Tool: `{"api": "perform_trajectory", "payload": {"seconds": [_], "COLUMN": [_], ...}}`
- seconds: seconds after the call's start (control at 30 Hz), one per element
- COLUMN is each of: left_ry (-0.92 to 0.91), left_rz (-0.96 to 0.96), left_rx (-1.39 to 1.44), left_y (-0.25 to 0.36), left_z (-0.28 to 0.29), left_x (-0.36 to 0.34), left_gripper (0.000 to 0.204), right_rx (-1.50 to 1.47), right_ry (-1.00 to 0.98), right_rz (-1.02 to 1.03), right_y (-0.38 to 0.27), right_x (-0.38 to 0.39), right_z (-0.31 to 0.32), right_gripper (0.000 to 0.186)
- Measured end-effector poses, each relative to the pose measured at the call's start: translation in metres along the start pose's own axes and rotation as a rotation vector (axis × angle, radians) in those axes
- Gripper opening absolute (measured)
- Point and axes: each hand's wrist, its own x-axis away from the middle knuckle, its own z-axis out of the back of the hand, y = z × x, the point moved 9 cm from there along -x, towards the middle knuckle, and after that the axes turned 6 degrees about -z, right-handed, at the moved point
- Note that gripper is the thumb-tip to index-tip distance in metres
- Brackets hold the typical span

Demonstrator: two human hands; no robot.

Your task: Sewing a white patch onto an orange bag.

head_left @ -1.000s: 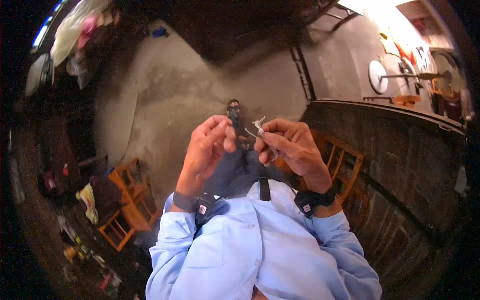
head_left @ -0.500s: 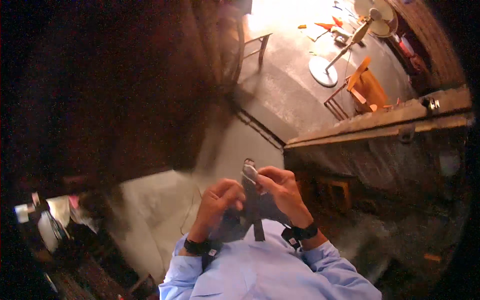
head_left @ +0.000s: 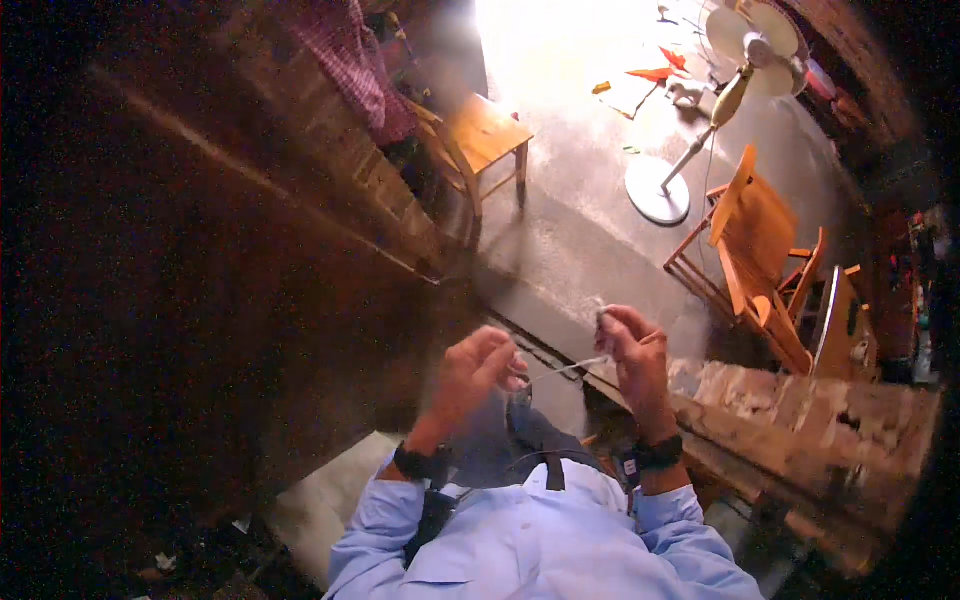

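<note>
A thin white string (head_left: 566, 367) stretches between my hands at the lower middle of the view. My left hand (head_left: 472, 370) is closed, fingers pinched on one part of it. On the other side, my right hand (head_left: 636, 355) is closed on the string too, with a pale bunched bit near its fingertips, too blurred to make out. Below them are my light blue shirt (head_left: 525, 545), dark trousers and a foot partly hidden by my left hand. Both wrists wear black straps.
A bright floor ahead holds a wooden chair (head_left: 485, 135), a second orange-brown chair (head_left: 755, 235), a standing white fan (head_left: 757, 48) and scattered small items. A checked cloth (head_left: 345, 55) hangs at the upper left. A rough ledge (head_left: 790, 410) runs along the right; the left is dark.
The view has swung toward the bright room with the chairs and fan. My hands have moved farther apart, so the string now spans between them.
</note>
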Motion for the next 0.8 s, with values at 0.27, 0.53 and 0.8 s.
{"api": "perform_trajectory", "payload": {"seconds": [0.27,0.53,0.8], "left_ry": [0.003,0.115,-0.048], "left_rz": [-0.115,0.032,-0.065], "left_rx": [0.092,0.107,0.023], "left_y": [0.048,0.103,0.144], "left_z": [0.009,0.020,-0.064], "left_x": [-0.221,-0.418,-0.578], "left_gripper": [0.017,0.016,0.018], "right_rx": [-0.088,0.168,-0.070], "right_ry": [0.162,0.255,0.186], "right_rz": [0.203,0.366,0.066], "right_y": [-0.123,-0.250,-0.267], "right_x": [-0.170,-0.304,-0.435], "right_z": [0.053,0.078,0.142], "right_gripper": [0.019,0.021,0.014]}}
